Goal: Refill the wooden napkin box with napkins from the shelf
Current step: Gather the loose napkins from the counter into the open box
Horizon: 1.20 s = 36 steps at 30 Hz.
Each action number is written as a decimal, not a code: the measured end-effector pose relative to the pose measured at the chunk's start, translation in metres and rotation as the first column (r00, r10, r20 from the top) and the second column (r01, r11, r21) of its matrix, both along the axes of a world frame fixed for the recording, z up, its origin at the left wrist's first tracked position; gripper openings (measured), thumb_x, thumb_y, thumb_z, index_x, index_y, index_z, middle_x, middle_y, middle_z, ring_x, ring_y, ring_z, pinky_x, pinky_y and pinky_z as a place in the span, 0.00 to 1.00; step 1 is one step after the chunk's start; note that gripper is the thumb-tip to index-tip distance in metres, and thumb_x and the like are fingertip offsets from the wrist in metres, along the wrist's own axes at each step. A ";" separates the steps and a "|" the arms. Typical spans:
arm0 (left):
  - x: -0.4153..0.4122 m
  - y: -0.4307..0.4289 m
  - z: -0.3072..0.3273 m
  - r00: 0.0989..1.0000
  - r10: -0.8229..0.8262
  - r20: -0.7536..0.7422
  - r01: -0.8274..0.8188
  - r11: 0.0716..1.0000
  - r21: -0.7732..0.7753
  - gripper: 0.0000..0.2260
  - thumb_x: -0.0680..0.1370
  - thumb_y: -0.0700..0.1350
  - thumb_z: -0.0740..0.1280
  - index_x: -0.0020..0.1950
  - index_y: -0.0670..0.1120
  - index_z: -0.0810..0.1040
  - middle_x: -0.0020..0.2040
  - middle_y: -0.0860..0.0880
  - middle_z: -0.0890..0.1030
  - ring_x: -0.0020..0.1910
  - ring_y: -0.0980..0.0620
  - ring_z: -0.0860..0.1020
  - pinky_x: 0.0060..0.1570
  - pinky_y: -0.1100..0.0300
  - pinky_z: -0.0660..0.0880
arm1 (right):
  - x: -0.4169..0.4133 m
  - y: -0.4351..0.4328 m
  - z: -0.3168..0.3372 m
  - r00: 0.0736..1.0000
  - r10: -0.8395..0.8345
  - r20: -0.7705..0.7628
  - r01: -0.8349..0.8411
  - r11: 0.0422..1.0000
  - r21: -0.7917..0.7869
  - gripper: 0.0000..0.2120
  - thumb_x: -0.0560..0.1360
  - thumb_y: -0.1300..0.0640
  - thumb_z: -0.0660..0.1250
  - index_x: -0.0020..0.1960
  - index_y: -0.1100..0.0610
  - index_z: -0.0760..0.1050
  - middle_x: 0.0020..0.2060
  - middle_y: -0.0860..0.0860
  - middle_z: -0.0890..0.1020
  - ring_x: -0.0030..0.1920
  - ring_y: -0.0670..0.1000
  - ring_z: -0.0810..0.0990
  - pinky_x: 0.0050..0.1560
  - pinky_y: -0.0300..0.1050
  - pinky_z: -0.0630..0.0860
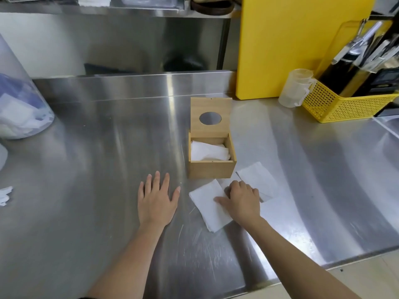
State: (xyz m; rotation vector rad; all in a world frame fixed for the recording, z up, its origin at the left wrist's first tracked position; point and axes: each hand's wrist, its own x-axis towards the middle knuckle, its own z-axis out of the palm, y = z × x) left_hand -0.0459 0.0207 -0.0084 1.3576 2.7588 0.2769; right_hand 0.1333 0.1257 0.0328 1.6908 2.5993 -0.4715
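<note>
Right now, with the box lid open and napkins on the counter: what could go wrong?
1. The right hand presses on two loose napkins lying apart and askew; picking them up together may crumple them.
2. The wooden napkin box already holds rumpled napkins; new ones may sit unevenly or bunch.
3. The hinged lid stands upright and could drop shut mid-insert; the left hand lies flat on the counter, not steadying it.

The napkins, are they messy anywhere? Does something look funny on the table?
A little. Napkins inside the wooden box lie crumpled, not flat. Two loose napkins sit crooked on the steel table under the right hand, and small white scraps lie at the far left edge. Nothing looks spilled or broken.
</note>
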 end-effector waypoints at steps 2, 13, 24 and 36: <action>0.000 0.000 0.000 1.000 0.000 0.004 0.000 1.000 0.002 0.34 0.73 0.63 0.39 0.72 0.49 0.61 0.74 0.45 0.63 0.74 0.44 0.58 0.72 0.47 0.53 | -0.004 0.001 0.001 1.000 0.002 0.000 -0.002 0.996 -0.094 0.17 0.74 0.45 0.64 0.52 0.60 0.73 0.53 0.55 0.78 0.57 0.57 0.74 0.60 0.53 0.65; -0.001 -0.001 0.005 1.000 0.000 0.028 0.000 1.000 -0.003 0.31 0.74 0.62 0.42 0.70 0.48 0.67 0.71 0.44 0.69 0.71 0.42 0.64 0.70 0.45 0.58 | -0.008 0.027 0.063 0.904 0.293 -0.312 -0.395 0.850 -0.347 0.15 0.73 0.60 0.69 0.33 0.47 0.68 0.31 0.46 0.71 0.33 0.44 0.69 0.32 0.33 0.65; -0.003 0.004 0.011 0.998 0.031 0.058 -0.030 0.999 -0.029 0.34 0.76 0.62 0.37 0.60 0.47 0.76 0.62 0.43 0.79 0.63 0.41 0.74 0.62 0.44 0.70 | -0.064 0.101 0.108 0.823 0.508 -0.253 -0.548 0.827 -0.124 0.05 0.76 0.62 0.65 0.46 0.63 0.78 0.42 0.58 0.79 0.41 0.52 0.72 0.38 0.40 0.68; -0.004 0.005 0.002 0.999 0.039 0.011 -0.039 0.999 -0.016 0.24 0.75 0.60 0.52 0.61 0.48 0.75 0.63 0.44 0.78 0.64 0.43 0.74 0.65 0.47 0.64 | -0.094 0.120 0.063 0.734 0.666 0.131 -0.677 0.704 0.214 0.10 0.77 0.61 0.60 0.54 0.61 0.76 0.50 0.57 0.81 0.50 0.60 0.78 0.42 0.49 0.72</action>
